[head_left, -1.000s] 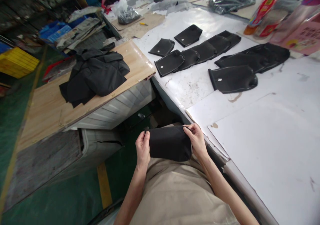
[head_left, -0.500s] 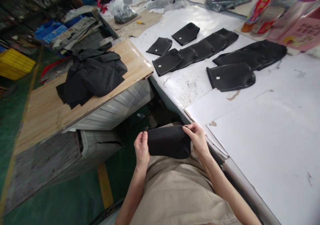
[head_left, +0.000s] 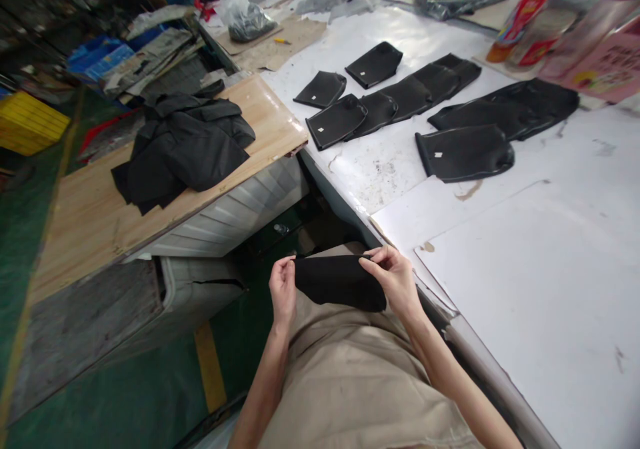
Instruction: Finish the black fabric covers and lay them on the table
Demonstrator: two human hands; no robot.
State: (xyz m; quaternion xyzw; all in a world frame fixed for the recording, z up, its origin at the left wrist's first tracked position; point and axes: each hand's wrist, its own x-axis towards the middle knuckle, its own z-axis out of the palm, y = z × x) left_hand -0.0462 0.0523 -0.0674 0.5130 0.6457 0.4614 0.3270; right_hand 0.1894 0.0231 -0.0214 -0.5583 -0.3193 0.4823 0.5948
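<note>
Between my two hands a black fabric piece (head_left: 340,282) is stretched out above my lap. My left hand (head_left: 283,290) pinches its left upper corner between thumb and fingers. At the other end my right hand (head_left: 393,277) grips the upper right edge, thumb on the near side. The lower edge of the piece hangs free and looks uneven. On the white table to the right lie several flat black pouch-like pieces, among them one with a small white tag (head_left: 465,152) closest to me.
A heap of black fabric (head_left: 190,146) lies on a wooden board (head_left: 75,226) at the left. The white table (head_left: 525,269) runs along my right side. Farther back are a plastic bag (head_left: 250,22), a yellow cutter (head_left: 282,40), a jar (head_left: 543,36) and a yellow crate (head_left: 33,122).
The black fabric piece has tilted, so less of its face shows and its lower edge looks different. My right hand has shifted slightly along its upper edge. Both hands keep their hold.
</note>
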